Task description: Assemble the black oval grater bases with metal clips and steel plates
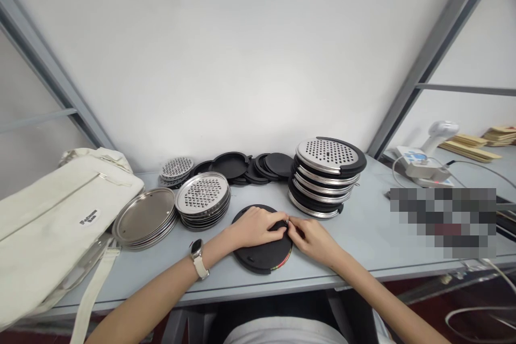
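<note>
A round black disc (266, 255) lies on the table in front of me, with a small raised nub and a red-and-green strip along its lower right rim. Across its top reaches my left hand (258, 227), thumb and forefinger pinched at the right rim. My right hand (312, 237) meets it there from the other side, fingertips closed on the same edge. The exact bit between the fingertips is too small to make out. Just beyond stand a stack of perforated metal discs (202, 193) and, at right, a tall pile of perforated discs with black rims (328, 156).
Plain metal plates (147, 215) are stacked at left beside a cream bag (60, 215). Black round covers (229, 165) and small grater-like discs (176, 167) lie along the wall. At right are a white handheld scanner (439, 134), cables and wooden slats (470, 148).
</note>
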The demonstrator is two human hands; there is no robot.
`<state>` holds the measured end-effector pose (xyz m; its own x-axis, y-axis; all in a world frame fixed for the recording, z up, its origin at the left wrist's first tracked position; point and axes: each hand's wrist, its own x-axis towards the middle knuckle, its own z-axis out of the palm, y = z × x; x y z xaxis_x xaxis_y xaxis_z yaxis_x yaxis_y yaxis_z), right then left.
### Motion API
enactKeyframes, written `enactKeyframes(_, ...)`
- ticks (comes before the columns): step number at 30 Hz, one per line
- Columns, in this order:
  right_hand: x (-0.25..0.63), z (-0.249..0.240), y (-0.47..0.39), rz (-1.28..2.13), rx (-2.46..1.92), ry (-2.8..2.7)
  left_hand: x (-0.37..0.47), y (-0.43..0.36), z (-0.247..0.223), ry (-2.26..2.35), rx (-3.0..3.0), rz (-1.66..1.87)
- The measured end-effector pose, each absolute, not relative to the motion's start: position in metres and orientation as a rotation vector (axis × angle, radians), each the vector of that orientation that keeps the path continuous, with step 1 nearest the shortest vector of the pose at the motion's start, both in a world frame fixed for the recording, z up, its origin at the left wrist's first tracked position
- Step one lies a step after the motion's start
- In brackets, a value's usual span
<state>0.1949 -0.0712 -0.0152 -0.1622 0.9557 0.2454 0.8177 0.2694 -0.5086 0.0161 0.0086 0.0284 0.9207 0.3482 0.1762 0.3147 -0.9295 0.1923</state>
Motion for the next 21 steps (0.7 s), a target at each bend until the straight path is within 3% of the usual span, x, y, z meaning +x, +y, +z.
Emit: enactKeyframes(21, 0.1948, -0.0179, -0.0714, 0.439, -1.559, -1.947, 0.0156, 0.0188, 0.0231, 0.530, 2.625, 0.361)
